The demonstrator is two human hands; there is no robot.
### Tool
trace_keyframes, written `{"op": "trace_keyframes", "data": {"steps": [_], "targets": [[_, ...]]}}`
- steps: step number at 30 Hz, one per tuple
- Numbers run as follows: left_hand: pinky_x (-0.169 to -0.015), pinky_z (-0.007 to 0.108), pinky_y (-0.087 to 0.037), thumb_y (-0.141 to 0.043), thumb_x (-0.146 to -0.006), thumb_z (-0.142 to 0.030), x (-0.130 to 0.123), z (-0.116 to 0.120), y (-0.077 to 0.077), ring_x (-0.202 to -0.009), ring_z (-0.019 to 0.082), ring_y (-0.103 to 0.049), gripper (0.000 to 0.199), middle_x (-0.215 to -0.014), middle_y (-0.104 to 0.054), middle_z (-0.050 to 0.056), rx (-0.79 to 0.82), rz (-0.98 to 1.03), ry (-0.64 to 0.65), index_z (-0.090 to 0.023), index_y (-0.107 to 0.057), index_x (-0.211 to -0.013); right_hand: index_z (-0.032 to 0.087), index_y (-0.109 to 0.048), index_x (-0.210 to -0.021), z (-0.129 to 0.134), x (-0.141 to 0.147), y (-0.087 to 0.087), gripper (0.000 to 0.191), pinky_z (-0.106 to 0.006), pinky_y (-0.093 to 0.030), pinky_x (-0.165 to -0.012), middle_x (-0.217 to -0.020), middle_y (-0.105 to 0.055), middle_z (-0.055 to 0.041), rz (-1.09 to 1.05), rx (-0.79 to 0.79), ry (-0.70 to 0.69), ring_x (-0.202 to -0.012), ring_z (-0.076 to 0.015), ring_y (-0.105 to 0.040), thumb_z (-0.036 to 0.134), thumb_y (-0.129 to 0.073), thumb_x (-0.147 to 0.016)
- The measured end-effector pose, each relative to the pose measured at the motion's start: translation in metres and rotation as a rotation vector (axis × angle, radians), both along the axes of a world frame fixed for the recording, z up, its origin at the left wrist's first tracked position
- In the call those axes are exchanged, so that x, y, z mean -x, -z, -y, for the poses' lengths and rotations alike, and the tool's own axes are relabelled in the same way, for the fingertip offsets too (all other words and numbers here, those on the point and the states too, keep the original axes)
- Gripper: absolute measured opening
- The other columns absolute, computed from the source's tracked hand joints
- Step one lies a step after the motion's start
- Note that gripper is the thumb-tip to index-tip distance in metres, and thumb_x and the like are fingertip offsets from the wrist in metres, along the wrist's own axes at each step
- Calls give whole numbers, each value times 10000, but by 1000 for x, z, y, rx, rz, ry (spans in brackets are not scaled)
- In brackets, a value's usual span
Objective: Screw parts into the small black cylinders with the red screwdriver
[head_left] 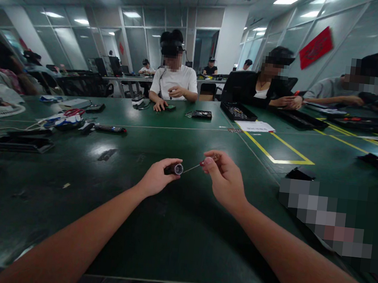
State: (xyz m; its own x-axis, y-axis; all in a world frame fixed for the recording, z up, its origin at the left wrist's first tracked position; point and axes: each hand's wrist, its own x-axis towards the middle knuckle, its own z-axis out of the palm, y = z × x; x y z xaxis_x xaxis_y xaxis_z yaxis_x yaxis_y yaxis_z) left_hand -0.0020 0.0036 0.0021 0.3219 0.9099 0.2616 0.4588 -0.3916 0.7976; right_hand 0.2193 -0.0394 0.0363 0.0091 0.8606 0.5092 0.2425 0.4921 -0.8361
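My left hand [159, 175] is closed around a short dark cylinder [173, 169], whose open, light-rimmed end faces me and slightly right. Between the fingertips of my right hand [225, 177] is the reddish handle of a thin screwdriver [193, 167]. Its metal shaft slants down and left, with the tip beside the cylinder's rim; whether they touch I cannot tell. Both hands are above the green table [179, 230].
Scissors [74, 112], cables and a dark pen-like tool [111, 129] lie at the left. Across the table a person in white [175, 81] handles small parts near a black box [201, 115]. Black trays [237, 111] and yellow tape [291, 162] are at the right.
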Motion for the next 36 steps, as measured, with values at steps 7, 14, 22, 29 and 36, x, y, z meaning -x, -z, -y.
{"op": "trace_keyframes", "data": {"steps": [7,14,22,29,36], "targets": [[-1108,443,-419,-745,-821,-209,1,3,-2,-1191,248,-617,398,-1236,-701,46,-37,13,64,-262,-703,-1213,228,-618,-1075,-2,4,2,205,-342,-536,-751,-877,-708,-37,80,31,0,-813,-190,-687,395,-555,-976],[-1176,467,-362,-746,-831,-220,-1,5,-2,-1286,262,-580,437,-1310,-680,55,-12,47,64,-256,-689,-1263,232,-609,-1089,-1,3,1,204,-346,-538,-773,-906,-716,-37,66,-3,24,-819,-189,-693,396,-558,-979],[-1189,484,-348,-748,-829,-215,-1,7,-5,-1292,263,-579,443,-1318,-678,60,-16,55,37,-245,-684,-1267,237,-591,-1072,1,2,1,186,-344,-523,-750,-899,-708,-37,131,-17,44,-816,-189,-689,388,-506,-1004],[-1165,467,-375,-745,-835,-234,-1,8,-5,-1279,260,-582,439,-1311,-679,51,-18,45,58,-261,-684,-1269,244,-589,-1089,2,3,2,191,-359,-528,-768,-914,-715,-42,127,-20,52,-831,-201,-696,394,-513,-1000],[-1152,469,-379,-746,-835,-239,-1,7,-4,-1258,259,-590,432,-1290,-686,51,-19,46,60,-265,-685,-1262,241,-592,-1077,4,2,1,177,-351,-526,-760,-898,-712,-36,155,-18,22,-827,-196,-697,377,-505,-1006]]}}
